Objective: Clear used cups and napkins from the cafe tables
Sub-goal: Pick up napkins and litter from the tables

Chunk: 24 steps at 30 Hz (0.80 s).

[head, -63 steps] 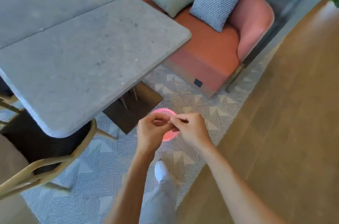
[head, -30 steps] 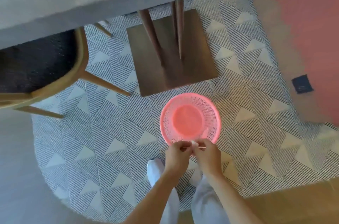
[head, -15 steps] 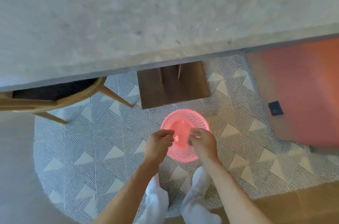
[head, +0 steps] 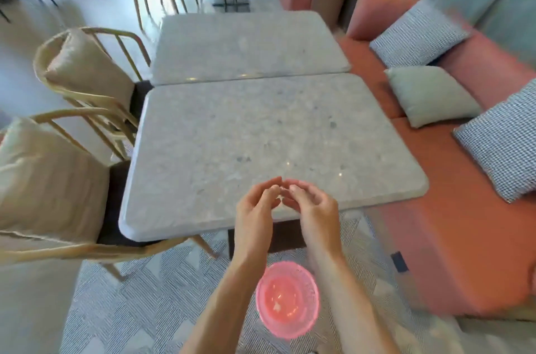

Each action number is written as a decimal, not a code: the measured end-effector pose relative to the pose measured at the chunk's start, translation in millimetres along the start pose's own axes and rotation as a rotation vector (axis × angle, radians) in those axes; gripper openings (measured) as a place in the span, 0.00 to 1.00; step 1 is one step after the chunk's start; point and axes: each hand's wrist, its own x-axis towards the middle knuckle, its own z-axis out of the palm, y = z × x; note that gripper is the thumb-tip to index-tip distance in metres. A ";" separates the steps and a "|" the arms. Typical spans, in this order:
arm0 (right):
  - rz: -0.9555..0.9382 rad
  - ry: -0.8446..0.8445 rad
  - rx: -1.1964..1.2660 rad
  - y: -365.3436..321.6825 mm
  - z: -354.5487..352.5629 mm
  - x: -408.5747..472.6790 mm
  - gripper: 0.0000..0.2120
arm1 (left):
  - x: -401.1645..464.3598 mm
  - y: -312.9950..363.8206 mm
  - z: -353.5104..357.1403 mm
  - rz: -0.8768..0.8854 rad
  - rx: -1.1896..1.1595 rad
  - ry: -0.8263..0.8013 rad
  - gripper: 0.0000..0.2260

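Note:
A pink mesh basket (head: 287, 302) stands on the patterned rug between my forearms, with a small white scrap lying in its bottom. My left hand (head: 255, 208) and my right hand (head: 311, 207) hover side by side over the near edge of the grey stone table (head: 261, 139). Their fingers are relaxed, the fingertips nearly touching, and neither hand holds anything. The tabletop in front of me shows no cups or napkins.
A second grey table (head: 246, 46) abuts the first at the back. Two wooden chairs (head: 87, 84) with beige cushions stand on the left. A salmon sofa (head: 464, 208) with checked and pale pillows runs along the right. More chairs stand farther back.
The view has swung up from the basket on the floor to the tabletop. My hands rose from above the basket to the table's near edge. The small white piece pinched earlier is gone from my fingers.

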 end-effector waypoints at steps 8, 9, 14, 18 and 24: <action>-0.143 -0.272 0.094 -111.3 34.9 -38.0 0.09 | -39.5 110.7 -6.8 0.278 -0.118 0.129 0.11; -0.155 -0.307 0.089 -118.4 37.5 -42.9 0.09 | -46.8 116.3 -9.9 0.302 -0.121 0.161 0.11; -0.161 -0.441 0.039 -132.2 47.1 -70.2 0.10 | -90.8 127.9 -29.6 0.365 -0.143 0.329 0.12; -0.159 -0.541 0.009 -131.7 69.4 -100.5 0.12 | -132.0 129.0 -64.9 0.406 -0.125 0.447 0.10; -0.125 -0.805 -0.013 -116.9 152.7 -174.8 0.12 | -194.3 149.2 -170.4 0.508 -0.234 0.671 0.17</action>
